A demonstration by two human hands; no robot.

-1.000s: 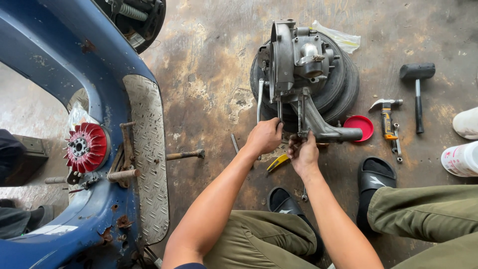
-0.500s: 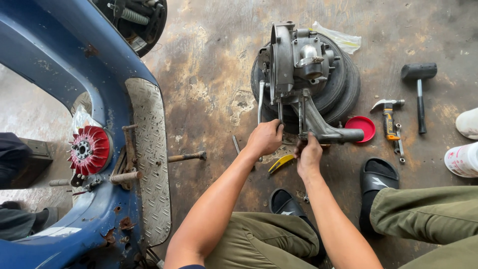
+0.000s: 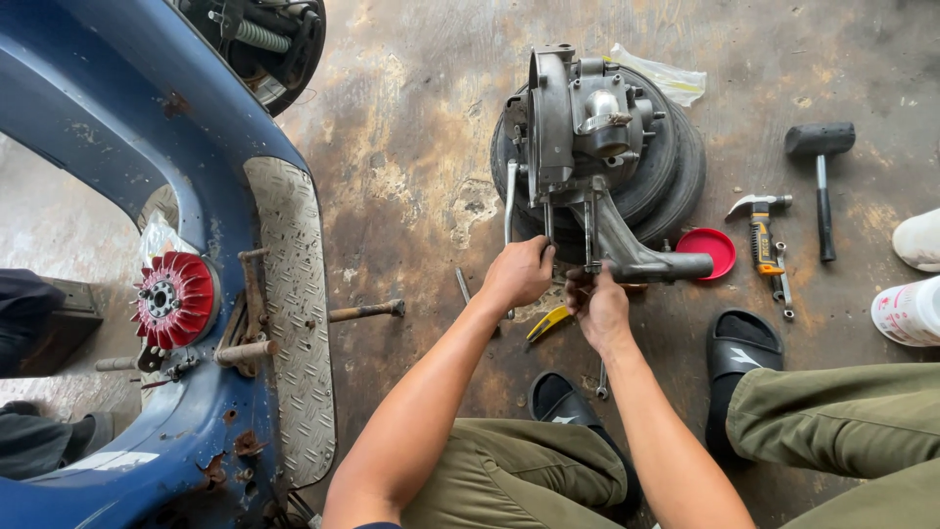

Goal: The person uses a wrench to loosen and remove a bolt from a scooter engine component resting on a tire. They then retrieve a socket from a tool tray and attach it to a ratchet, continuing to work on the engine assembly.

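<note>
Scooter frame (image 3: 117, 127) far left, blue, rusty, red finned flywheel (image 3: 174, 299) on it. My left hand (image 3: 517, 272) clenches a thin steel rod beside the engine (image 3: 587, 147), cast grey alloy propped on its tyre, floor centre. Right hand (image 3: 599, 312) grips its lower studs, steadying. Hammers (image 3: 759, 220) lie right.

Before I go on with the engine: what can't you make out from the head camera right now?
- What the left hand grips: its closed fingers cover it.
- The right hand fingertips and the part they touch, hidden under the engine arm.
- The yellow-handled tool: mostly covered by both hands.
- The blue scooter body: cut off by the left and bottom edges.
- The white bottle: cut off by the right edge.
</note>
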